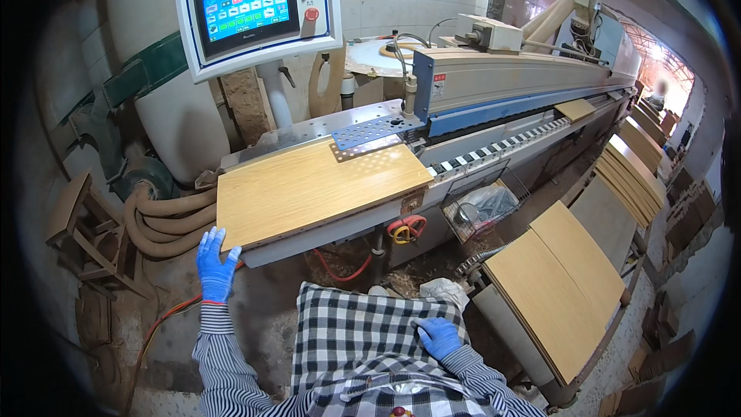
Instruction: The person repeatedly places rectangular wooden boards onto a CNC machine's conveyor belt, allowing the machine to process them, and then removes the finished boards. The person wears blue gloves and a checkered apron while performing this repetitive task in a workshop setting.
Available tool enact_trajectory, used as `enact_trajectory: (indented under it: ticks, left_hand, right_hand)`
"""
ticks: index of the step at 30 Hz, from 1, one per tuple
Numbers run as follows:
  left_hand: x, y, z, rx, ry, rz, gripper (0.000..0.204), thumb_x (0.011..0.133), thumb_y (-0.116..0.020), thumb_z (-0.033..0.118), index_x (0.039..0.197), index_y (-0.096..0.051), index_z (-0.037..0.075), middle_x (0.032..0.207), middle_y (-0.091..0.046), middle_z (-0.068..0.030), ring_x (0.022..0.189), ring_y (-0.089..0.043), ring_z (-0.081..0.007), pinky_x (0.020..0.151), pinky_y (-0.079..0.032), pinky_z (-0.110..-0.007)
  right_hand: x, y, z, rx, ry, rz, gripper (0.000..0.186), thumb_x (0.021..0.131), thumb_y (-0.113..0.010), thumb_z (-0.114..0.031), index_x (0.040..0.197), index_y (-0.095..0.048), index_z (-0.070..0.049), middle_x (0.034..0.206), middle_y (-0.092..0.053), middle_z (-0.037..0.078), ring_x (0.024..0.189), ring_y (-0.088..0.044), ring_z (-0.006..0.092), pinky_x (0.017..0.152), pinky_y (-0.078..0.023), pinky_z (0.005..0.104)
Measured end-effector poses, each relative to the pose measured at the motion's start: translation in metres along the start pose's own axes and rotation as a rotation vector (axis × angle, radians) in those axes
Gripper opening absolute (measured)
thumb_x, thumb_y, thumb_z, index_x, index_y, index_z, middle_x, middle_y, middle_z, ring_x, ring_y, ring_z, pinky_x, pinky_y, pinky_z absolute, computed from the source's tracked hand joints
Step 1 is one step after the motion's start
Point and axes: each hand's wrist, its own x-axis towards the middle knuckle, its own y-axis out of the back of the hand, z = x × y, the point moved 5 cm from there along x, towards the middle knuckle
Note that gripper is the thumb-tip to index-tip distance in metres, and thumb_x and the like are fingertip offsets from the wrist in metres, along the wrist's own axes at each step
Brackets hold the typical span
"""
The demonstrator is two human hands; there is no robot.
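A yellow wood-grain panel [316,185] lies flat on the machine's infeed table at the centre left. My left hand [217,262], in a blue glove with pale fingertips, is at the panel's near left corner. Its fingers are stretched and apart, the fingertips against the edge. My right hand [439,337], also gloved in blue, rests low on the black-and-white checked apron [363,340] over my lap. Its fingers are curled in, with nothing visible in them. The panel's far right part lies under a blue perforated plate [367,134] beside the long edge-banding machine [517,81].
A control screen [247,11] with a green and a red button stands above the table. To my right, wood-grain panels [556,286] lie on a roller stand, with more stacked behind. A wire basket [485,205] hangs below the conveyor. Hoses [177,220] and a wooden stool [81,224] are at left.
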Motion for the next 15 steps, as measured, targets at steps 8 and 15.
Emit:
enact_trajectory:
  ticks: [8, 15]
  left_hand:
    - [0.004, 0.002, -0.002, -0.021, -0.005, -0.009, 0.059, 0.076, -0.078, 0.026, 0.127, -0.058, 0.006, 0.137, -0.052, -0.0154, 0.132, -0.041, -0.0335, 0.110, -0.032, -0.043]
    - [0.011, -0.008, 0.028, 0.025, 0.044, 0.004, 0.069, 0.069, -0.082, 0.034, 0.127, -0.058, 0.006, 0.140, -0.042, -0.0266, 0.133, -0.035, -0.0396, 0.111, -0.029, -0.047]
  right_hand:
    - [0.001, -0.002, 0.001, 0.002, 0.000, -0.006, 0.027, 0.089, -0.058, -0.024, 0.111, -0.066, -0.012, 0.095, -0.067, 0.015, 0.087, -0.061, 0.0337, 0.078, -0.050, 0.0446]
    - [0.004, 0.003, -0.002, 0.045, -0.028, -0.003, 0.027, 0.088, -0.059, -0.021, 0.112, -0.066, -0.011, 0.097, -0.067, 0.015, 0.089, -0.062, 0.0343, 0.080, -0.050, 0.0433]
